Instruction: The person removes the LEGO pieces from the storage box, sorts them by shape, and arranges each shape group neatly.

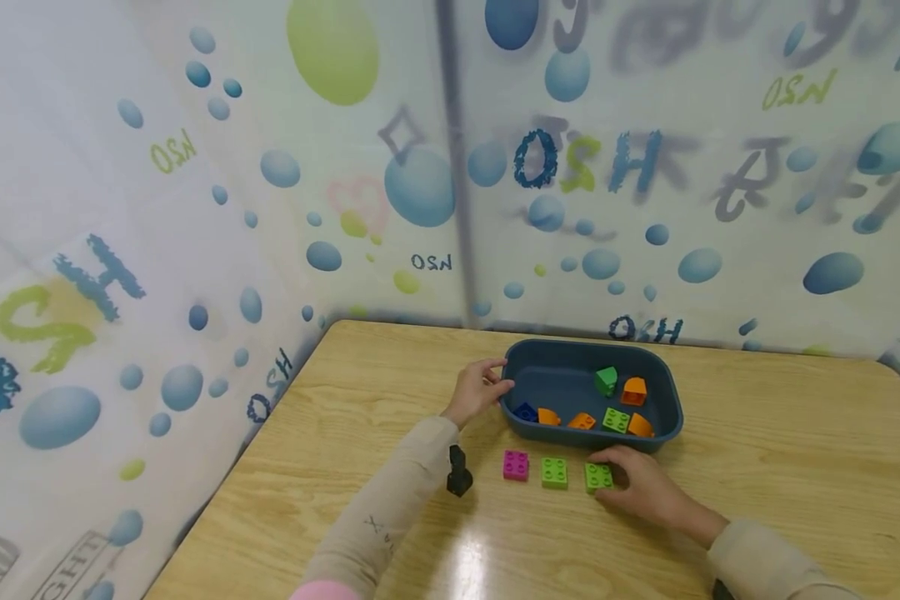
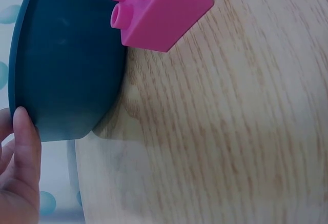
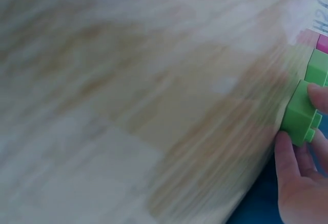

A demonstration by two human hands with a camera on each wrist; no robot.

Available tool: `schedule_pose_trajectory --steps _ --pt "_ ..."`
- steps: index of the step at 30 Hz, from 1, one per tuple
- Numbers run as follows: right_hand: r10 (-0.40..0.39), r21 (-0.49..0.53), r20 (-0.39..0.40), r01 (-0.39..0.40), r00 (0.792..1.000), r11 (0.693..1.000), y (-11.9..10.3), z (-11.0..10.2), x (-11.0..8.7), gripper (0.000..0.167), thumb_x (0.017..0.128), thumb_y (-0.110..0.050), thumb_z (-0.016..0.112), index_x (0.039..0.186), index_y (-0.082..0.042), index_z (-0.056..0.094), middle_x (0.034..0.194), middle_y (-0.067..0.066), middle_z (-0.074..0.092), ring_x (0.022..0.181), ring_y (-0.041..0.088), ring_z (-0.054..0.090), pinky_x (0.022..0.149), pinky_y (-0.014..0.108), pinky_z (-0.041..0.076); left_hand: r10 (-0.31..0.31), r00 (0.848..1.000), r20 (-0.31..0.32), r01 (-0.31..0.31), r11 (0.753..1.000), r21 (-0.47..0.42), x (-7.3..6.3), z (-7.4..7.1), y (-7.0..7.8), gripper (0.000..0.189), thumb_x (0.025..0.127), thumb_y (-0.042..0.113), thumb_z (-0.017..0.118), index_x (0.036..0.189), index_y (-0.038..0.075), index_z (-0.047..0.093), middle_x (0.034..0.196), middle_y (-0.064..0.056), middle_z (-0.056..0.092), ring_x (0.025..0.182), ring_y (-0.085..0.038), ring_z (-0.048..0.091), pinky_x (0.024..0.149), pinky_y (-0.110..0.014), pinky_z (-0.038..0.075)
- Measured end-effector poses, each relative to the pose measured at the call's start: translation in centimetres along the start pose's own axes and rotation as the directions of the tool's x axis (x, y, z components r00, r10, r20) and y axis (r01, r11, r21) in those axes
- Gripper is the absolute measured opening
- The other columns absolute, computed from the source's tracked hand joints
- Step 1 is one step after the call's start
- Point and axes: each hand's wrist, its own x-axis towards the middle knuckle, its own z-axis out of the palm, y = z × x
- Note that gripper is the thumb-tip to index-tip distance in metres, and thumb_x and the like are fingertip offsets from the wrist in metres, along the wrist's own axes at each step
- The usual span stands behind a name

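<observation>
Your lime-green four-stud brick (image 1: 598, 477) is at the right end of a short row, just in front of the tray's near edge, toward its near right corner; whether its base fully touches the desk (image 1: 780, 467) is hard to tell. Your right hand (image 1: 648, 492) pinches it between thumb and fingers, studs facing up. It looks like hard, smooth plastic, so expect it to be light, stiff and not fragile, though a little slippery; hold it best by two opposite flat walls, low enough to leave the studs free. To its left, apart from it and from each other, lie the middle green brick (image 1: 554, 472) and the magenta brick (image 1: 515, 465). Behind the row, near the desk's far edge, stands the dark blue tray (image 1: 555, 375), whose left rim your left hand (image 1: 476, 393) grips with its fingertips; its thin wall probably flexes slightly. Along its near wall lie a navy piece (image 1: 525, 412), three orange curved pieces (image 1: 581, 421) and another lime brick (image 1: 616, 420); farther back, toward the right, are a dark green piece (image 1: 606, 381) and an orange block (image 1: 634, 391). Beyond the desk's far edge rises the bubble-printed wall (image 1: 600, 263).
</observation>
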Motion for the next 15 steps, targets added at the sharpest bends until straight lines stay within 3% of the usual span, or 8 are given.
schedule_pose_trajectory --steps 15 --pt "-0.003 0.003 -0.023 0.003 1.0 1.0 0.29 0.24 0.0 0.04 0.072 -0.023 0.074 0.105 -0.005 0.061 0.099 0.002 0.058 0.089 0.021 0.055 0.075 0.033 0.047 -0.007 1.0 -0.01 0.007 1.0 0.008 -0.14 0.07 0.27 0.042 0.083 0.005 0.062 0.122 -0.002 0.051 0.074 -0.01 0.055 0.062 -0.04 0.058 0.057 -0.045 0.052"
